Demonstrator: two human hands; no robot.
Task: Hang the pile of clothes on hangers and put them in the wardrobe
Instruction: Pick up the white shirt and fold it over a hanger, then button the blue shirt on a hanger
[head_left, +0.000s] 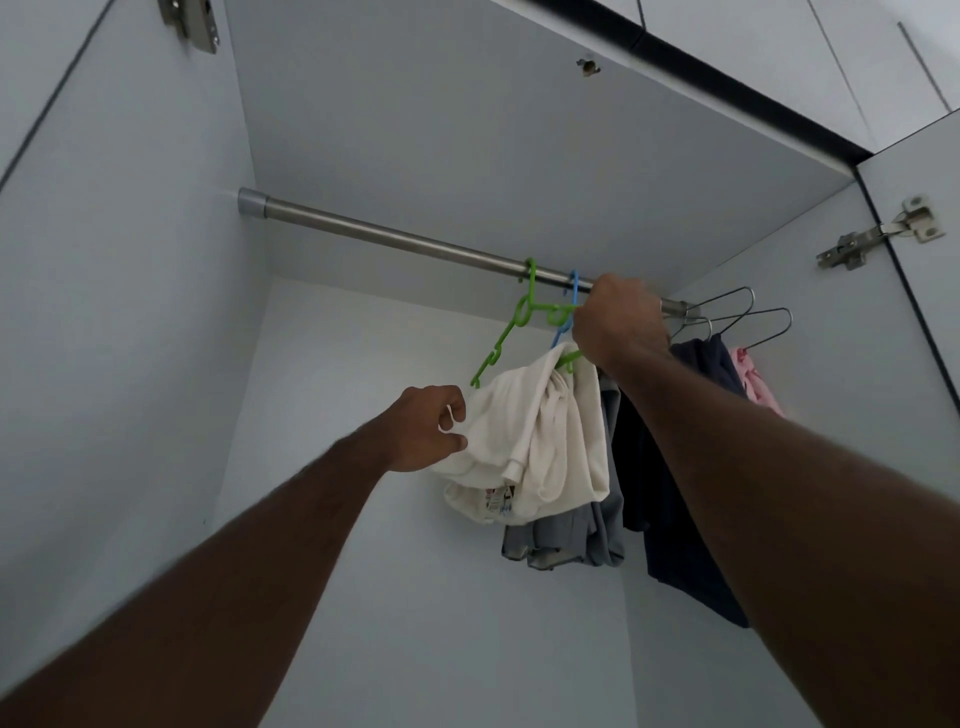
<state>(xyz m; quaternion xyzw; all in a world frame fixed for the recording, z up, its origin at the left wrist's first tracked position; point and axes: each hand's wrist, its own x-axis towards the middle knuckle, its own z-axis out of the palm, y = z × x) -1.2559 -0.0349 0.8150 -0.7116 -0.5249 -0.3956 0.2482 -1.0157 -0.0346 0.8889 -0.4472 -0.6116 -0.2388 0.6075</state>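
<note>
White garment (540, 441) on green hanger (511, 322), hooked on steel rail (389, 236) centre-right. Right hand (621, 322) clamped on hanger; left hand (428, 431) pinches garment's left edge. Rail's upper-left stretch bare.

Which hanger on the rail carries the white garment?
The green hanger, leftmost on the rail. The white garment hangs from it, while the blue hanger and the wire hangers sit further right.
</note>
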